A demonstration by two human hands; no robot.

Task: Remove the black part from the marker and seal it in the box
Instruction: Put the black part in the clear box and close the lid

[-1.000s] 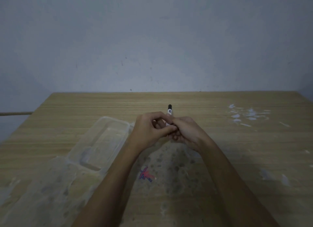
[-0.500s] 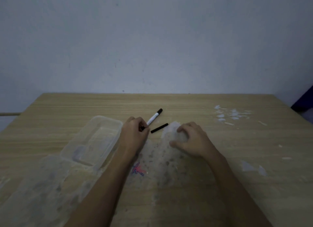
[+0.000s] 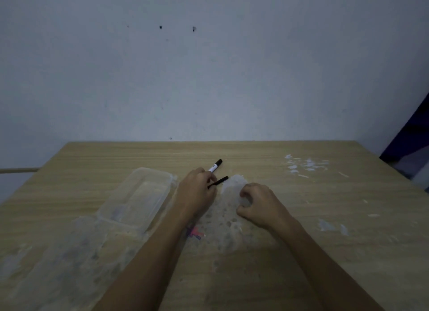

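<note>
My left hand (image 3: 197,191) grips the near end of a white marker (image 3: 214,167) with a black cap, which points away to the upper right. A thin black part (image 3: 218,181) lies just right of it on the wooden table (image 3: 301,252). Its near end touches my left fingers; whether they pinch it I cannot tell. My right hand (image 3: 258,202) rests on the table to the right with its fingers curled and nothing in them. The clear plastic box (image 3: 139,194) stands open left of my left hand.
The box's clear lid (image 3: 58,259) lies flat at the near left. White scuffed patches and a small red-blue mark (image 3: 195,233) sit between my forearms. White flecks (image 3: 304,165) are at the far right. A wall is behind the table's far edge.
A second ago both hands were joined around the marker. They have since parted: the black part came out and lies on the table, the left hand keeps the marker, and the right hand drew back.
</note>
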